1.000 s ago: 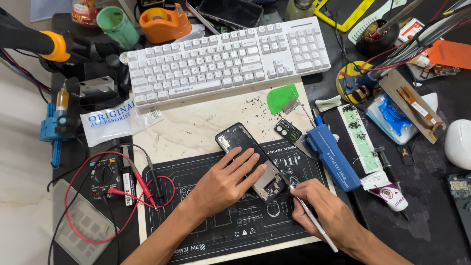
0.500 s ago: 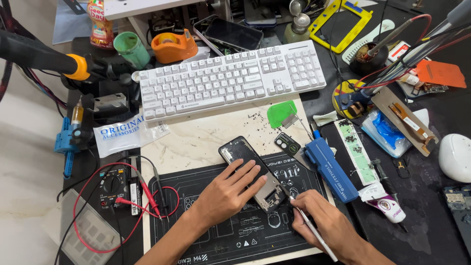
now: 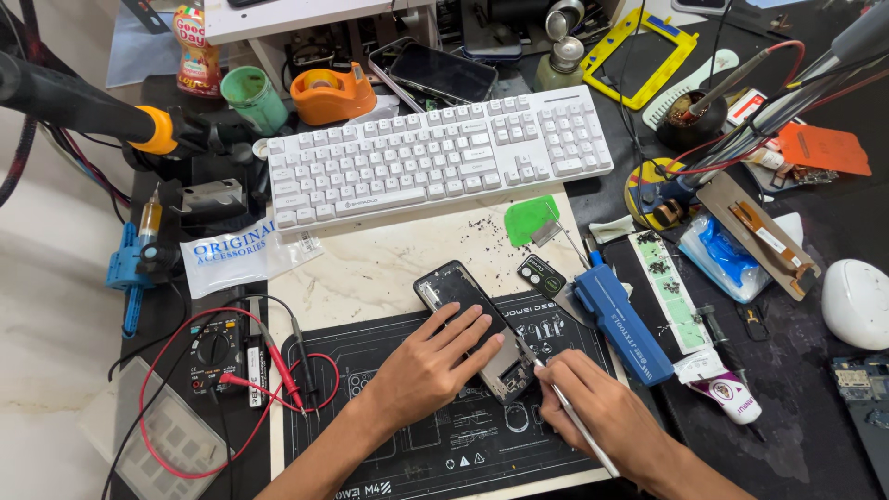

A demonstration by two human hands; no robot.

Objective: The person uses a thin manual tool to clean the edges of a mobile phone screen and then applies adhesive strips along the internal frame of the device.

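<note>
My left hand (image 3: 435, 366) lies flat, fingers spread, pinning the opened black phone (image 3: 472, 324); my right hand (image 3: 602, 412) pinches a thin tool (image 3: 565, 407) at its exposed lower end.

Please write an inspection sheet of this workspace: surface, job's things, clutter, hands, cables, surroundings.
Surface: black printed work mat on a pale speckled board.
Job's things: opened black smartphone lies on the mat; thin silver tool points at its lower end.
Clutter: white keyboard, blue tool case, green plastic card, orange tape dispenser.
Hands: left hand presses the phone flat; right hand grips the tool.
Cables: red and black probe leads loop from a black multimeter.
Surroundings: pale floor at left.
</note>
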